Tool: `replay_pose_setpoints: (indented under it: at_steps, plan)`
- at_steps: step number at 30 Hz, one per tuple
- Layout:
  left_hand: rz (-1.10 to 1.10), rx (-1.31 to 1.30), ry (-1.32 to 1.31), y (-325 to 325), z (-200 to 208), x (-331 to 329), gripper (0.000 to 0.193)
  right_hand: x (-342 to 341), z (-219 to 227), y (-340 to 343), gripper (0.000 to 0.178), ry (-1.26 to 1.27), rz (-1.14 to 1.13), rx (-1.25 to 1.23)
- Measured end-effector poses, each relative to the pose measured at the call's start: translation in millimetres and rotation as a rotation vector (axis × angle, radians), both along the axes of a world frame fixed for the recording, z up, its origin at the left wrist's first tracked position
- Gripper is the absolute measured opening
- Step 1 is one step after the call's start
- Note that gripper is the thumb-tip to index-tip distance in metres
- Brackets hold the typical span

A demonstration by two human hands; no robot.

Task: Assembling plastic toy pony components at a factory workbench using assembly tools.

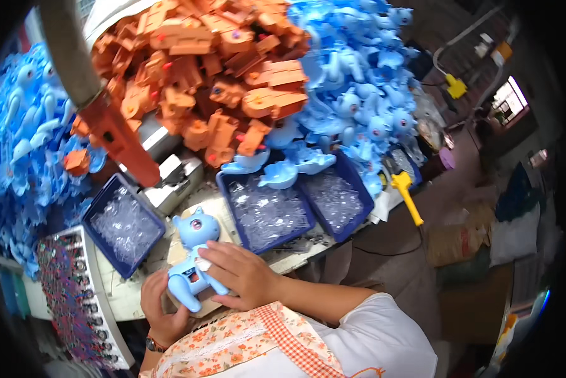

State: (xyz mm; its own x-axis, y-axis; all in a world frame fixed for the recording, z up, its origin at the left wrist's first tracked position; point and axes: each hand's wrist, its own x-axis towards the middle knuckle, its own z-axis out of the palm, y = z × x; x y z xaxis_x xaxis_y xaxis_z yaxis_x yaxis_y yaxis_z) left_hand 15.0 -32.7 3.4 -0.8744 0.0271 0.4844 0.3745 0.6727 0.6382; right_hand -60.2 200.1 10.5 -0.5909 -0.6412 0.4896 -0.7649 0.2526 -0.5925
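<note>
A light blue plastic toy animal (pixel 183 285) with a large-eyed head lies on a small pale board at the table's near edge. An opening in its body shows darker parts inside. My left hand (pixel 161 309), with a watch at the wrist, grips the toy at its lower left, by a leg. Across its right side rests my right hand (pixel 244 274), fingers curled over the body and a hind leg. Something small and white shows at the right fingertips; I cannot tell what it is.
Blue bins (pixel 264 217) of clear small parts stand beyond the toy, another bin (pixel 124 225) to the left. Heaps of orange parts (pixel 188 82) and blue toy parts (pixel 365 94) rise behind. An orange-handled tool (pixel 116 135) hangs above. A white tray (pixel 87 296) holds wired components.
</note>
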Motion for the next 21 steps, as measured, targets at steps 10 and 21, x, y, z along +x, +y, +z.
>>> replay_pose_setpoints:
  at_steps: [10, 21]
  plan:
    - [-0.063, 0.021, -0.022, -6.5, -10.3, -2.4, 0.059, -11.0, 16.2, 9.4, 0.063, 0.068, 0.03, 0.153]
    - [-0.121, -0.109, 0.078, -5.2, 57.4, -67.1, 0.009, -5.1, 18.0, 2.9, 0.051, 0.075, 0.001, 0.143]
